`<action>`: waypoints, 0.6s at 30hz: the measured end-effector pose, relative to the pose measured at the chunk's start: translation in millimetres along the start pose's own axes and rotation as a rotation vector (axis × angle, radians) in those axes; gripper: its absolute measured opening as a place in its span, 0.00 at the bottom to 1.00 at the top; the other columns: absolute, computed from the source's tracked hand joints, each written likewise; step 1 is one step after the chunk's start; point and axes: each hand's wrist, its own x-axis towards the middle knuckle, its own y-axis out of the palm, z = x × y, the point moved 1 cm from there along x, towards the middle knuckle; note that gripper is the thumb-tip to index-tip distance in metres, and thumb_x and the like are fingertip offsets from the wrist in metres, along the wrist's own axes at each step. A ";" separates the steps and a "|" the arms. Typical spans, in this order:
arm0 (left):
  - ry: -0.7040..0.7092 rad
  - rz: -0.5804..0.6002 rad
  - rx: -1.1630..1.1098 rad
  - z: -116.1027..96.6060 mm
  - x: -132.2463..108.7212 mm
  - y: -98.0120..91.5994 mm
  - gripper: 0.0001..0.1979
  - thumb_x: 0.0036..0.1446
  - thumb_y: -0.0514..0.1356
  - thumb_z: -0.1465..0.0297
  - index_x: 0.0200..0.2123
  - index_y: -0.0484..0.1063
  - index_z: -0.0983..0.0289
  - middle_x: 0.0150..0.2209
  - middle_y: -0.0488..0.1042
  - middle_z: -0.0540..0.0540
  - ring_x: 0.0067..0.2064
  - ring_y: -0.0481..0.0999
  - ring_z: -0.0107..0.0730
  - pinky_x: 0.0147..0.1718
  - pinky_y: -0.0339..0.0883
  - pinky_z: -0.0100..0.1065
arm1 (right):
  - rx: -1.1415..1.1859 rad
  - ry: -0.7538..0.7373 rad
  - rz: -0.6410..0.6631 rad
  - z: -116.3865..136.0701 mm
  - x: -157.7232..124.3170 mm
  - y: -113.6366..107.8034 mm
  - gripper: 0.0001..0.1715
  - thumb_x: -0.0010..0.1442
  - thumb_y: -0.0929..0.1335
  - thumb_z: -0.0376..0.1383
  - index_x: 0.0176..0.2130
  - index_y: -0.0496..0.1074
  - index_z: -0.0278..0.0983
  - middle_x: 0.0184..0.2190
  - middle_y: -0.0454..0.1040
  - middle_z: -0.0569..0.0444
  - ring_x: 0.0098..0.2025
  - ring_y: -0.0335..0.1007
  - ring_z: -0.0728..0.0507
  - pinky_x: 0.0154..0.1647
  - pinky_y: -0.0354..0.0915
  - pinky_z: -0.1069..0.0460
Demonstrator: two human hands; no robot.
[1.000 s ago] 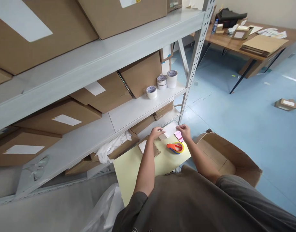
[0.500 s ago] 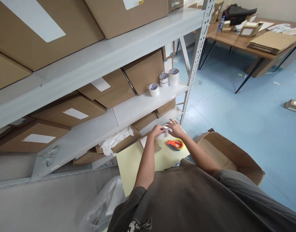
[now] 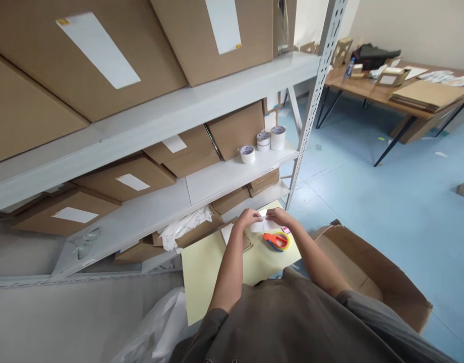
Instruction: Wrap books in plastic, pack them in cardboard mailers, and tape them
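My left hand (image 3: 249,218) and my right hand (image 3: 279,217) are level with each other above a pale yellow tabletop (image 3: 205,262). Both sets of fingers pinch a thin white sheet (image 3: 258,227), which spans the gap between them; whether it is paper or plastic I cannot make out. Just below the right hand lies a bright orange, yellow and blue item with a loop (image 3: 276,241), its exact kind unclear. A cardboard piece with a white face (image 3: 227,233) rests left of the sheet, partly behind my left forearm. Near my right wrist shows a small pink item (image 3: 285,230).
Metal shelving (image 3: 217,96) with cardboard boxes (image 3: 235,131) rises in front. White tape rolls (image 3: 247,154) stand on its middle shelf. An open carton (image 3: 398,272) sits on the floor at right, and a plastic bag (image 3: 152,327) at lower left. A wooden table (image 3: 417,96) stands farther back.
My right hand's fingers were spread above the white sheet and now pinch it alongside the left hand. The view has tilted up slightly, so everything sits lower in the picture.
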 end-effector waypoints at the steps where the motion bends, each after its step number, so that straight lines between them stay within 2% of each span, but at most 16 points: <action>1: -0.006 -0.024 0.005 3.7 -1.1 -4.7 0.13 0.49 0.70 0.60 0.32 0.86 0.65 0.30 0.83 0.54 0.36 0.79 0.39 0.37 0.69 0.34 | -0.008 0.043 -0.042 -5.8 -3.3 -1.3 0.11 0.69 0.68 0.34 0.42 0.83 0.37 0.41 0.85 0.46 0.42 0.76 0.41 0.40 0.61 0.52; 3: -0.011 -0.089 -0.029 12.4 -3.7 -17.1 0.13 0.48 0.71 0.59 0.29 0.85 0.64 0.29 0.83 0.54 0.36 0.79 0.39 0.38 0.69 0.35 | 0.032 0.105 -0.115 -20.2 -10.8 -4.7 0.10 0.67 0.68 0.34 0.39 0.81 0.37 0.37 0.84 0.47 0.39 0.75 0.41 0.38 0.61 0.52; 5: 0.001 -0.201 -0.109 19.2 -4.3 -27.9 0.14 0.50 0.69 0.57 0.28 0.84 0.63 0.30 0.84 0.56 0.36 0.80 0.40 0.40 0.70 0.37 | 0.132 0.102 -0.200 -33.3 -18.3 -8.6 0.10 0.67 0.68 0.37 0.36 0.79 0.39 0.33 0.83 0.50 0.36 0.74 0.42 0.36 0.61 0.52; 7: 0.000 -0.278 -0.169 20.3 0.1 -30.0 0.14 0.52 0.68 0.57 0.29 0.83 0.63 0.32 0.84 0.57 0.37 0.80 0.41 0.43 0.72 0.39 | 0.250 0.070 -0.255 -39.3 -24.0 -10.7 0.11 0.66 0.67 0.39 0.35 0.78 0.40 0.31 0.81 0.52 0.34 0.73 0.41 0.35 0.63 0.51; 9: -0.008 -0.331 -0.191 15.0 8.8 -21.8 0.13 0.52 0.69 0.58 0.31 0.83 0.62 0.35 0.85 0.58 0.41 0.82 0.44 0.48 0.73 0.42 | 0.348 0.037 -0.269 -36.3 -26.9 -9.6 0.10 0.65 0.66 0.39 0.36 0.78 0.41 0.31 0.81 0.53 0.35 0.74 0.41 0.37 0.65 0.51; 11: 0.011 -0.402 -0.175 6.6 17.3 -7.4 0.13 0.50 0.71 0.62 0.38 0.85 0.62 0.44 0.86 0.61 0.50 0.81 0.48 0.56 0.71 0.45 | 0.384 0.010 -0.250 -26.0 -27.9 -5.9 0.10 0.63 0.66 0.36 0.37 0.79 0.40 0.34 0.83 0.53 0.37 0.76 0.41 0.39 0.67 0.50; 14: 0.064 -0.509 -0.150 -1.8 16.6 13.6 0.23 0.48 0.73 0.68 0.50 0.84 0.61 0.57 0.82 0.63 0.64 0.75 0.51 0.66 0.64 0.48 | 0.313 -0.032 -0.215 -6.0 -29.7 0.8 0.13 0.60 0.67 0.30 0.40 0.81 0.40 0.37 0.84 0.52 0.39 0.78 0.41 0.43 0.68 0.50; 16: 0.039 -0.509 -0.234 -0.2 2.9 23.8 0.24 0.51 0.71 0.69 0.53 0.83 0.61 0.56 0.81 0.64 0.62 0.76 0.50 0.66 0.66 0.48 | 0.212 -0.075 -0.208 6.9 -32.0 4.2 0.14 0.60 0.68 0.27 0.39 0.82 0.40 0.38 0.84 0.51 0.41 0.78 0.41 0.46 0.68 0.50; 18: 0.003 -0.419 -0.382 5.8 -19.5 32.6 0.23 0.53 0.69 0.69 0.54 0.82 0.62 0.52 0.82 0.64 0.54 0.80 0.46 0.60 0.71 0.47 | 0.097 -0.132 -0.210 19.8 -33.5 7.3 0.14 0.62 0.68 0.26 0.38 0.83 0.41 0.41 0.83 0.50 0.43 0.79 0.41 0.50 0.67 0.49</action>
